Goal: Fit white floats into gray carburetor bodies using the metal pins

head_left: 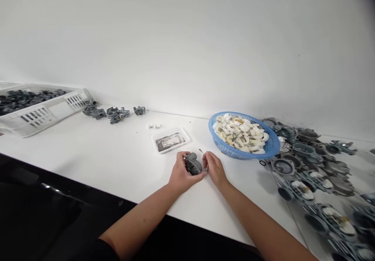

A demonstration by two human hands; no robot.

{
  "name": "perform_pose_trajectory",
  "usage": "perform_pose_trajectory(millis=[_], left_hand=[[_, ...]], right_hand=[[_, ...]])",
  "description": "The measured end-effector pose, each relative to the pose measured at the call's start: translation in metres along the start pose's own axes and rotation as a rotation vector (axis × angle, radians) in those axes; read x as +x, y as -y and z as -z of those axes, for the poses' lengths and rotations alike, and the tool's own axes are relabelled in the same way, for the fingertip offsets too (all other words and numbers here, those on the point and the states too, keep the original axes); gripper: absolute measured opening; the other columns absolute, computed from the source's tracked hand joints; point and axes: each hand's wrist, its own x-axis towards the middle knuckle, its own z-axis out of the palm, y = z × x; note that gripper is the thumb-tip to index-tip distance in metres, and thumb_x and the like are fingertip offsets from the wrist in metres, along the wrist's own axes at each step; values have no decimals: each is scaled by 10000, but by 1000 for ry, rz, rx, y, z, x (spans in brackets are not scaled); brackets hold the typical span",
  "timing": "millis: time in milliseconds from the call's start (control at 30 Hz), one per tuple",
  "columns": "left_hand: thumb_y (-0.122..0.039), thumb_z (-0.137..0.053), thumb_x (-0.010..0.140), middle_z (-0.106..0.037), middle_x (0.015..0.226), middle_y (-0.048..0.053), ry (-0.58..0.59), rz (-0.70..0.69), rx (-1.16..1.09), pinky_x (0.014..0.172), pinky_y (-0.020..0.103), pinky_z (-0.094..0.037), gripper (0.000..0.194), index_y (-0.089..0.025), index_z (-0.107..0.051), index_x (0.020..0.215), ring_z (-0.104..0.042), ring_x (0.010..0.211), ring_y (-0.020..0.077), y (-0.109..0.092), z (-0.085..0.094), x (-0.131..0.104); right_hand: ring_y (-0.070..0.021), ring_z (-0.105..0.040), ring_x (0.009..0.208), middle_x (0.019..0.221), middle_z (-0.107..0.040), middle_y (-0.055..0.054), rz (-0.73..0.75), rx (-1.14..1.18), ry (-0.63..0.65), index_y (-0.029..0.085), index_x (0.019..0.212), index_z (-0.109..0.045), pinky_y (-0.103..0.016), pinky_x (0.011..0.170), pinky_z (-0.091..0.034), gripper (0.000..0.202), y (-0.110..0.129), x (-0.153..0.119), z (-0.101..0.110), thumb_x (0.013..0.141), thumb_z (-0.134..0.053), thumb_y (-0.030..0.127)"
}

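My left hand (182, 176) is closed around a grey metal carburetor body (193, 164), whose round opening faces up and toward me. Close by its right side is my right hand (215, 168), with thumb and fingers pinched together. Whatever sits between those fingertips is too small or hidden to make out. A small thin pin or screw (200, 150) lies on the table just beyond the hands. Behind them is a shallow white tray (189, 139) with many thin metal pins (168, 141). To the right, a blue oval basket (215, 136) is heaped with white plastic floats (240, 132).
Several carburetor bodies (117, 114) stand near the wall at left, beside a white crate (55, 114) full of more. Small white pieces (154, 126) lie behind the tray. Many grey castings (307, 151) crowd the right side, and a black ring (262, 162) lies below the basket.
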Motion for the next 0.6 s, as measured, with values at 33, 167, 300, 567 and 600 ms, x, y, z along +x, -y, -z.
perform_pose_trajectory(millis=[33, 167, 300, 567, 600], left_hand=[[-404, -865, 625, -586, 1075, 46, -7, 2, -21, 743, 317, -518, 713, -249, -398, 1141, -613, 863, 162, -1, 0, 0], [-359, -871, 609, -609, 1155, 70, 19, -44, -43, 701, 299, -513, 684, -249, -451, 1137, -611, 842, 158, -18, 13, -9], [-356, -840, 654, -624, 1220, 94, -25, -21, -4, 660, 293, -534, 651, -257, -456, 1171, -657, 869, 191, -37, 60, -30], [-605, -769, 654, -675, 1105, 85, -358, 208, 628, 841, 430, -534, 612, -254, -546, 1103, -645, 1052, 338, -4, 163, -38], [-623, -753, 660, -670, 1105, 86, -373, 253, 647, 810, 424, -534, 636, -251, -518, 1119, -653, 1015, 327, 3, 167, -35]], right_hand=[[-131, -378, 538, 569, -406, 42, -9, 9, -1, 218, 694, -473, -272, 531, -319, 469, -1, 5, -3, 928, -459, 624], [-112, -314, 500, 515, -327, 65, -3, 14, 35, 217, 651, -441, -262, 504, -284, 483, -3, 17, -8, 882, -546, 628], [-101, -286, 487, 529, -318, 64, -1, 63, 73, 219, 627, -415, -256, 473, -255, 493, 2, 19, -1, 856, -583, 623], [-100, -312, 476, 515, -280, 69, -83, 341, 6, 224, 585, -406, -259, 484, -384, 483, 11, 25, 8, 812, -665, 563], [-98, -313, 480, 517, -296, 66, -85, 334, 22, 221, 581, -413, -256, 486, -387, 489, 11, 25, 7, 800, -682, 566]])
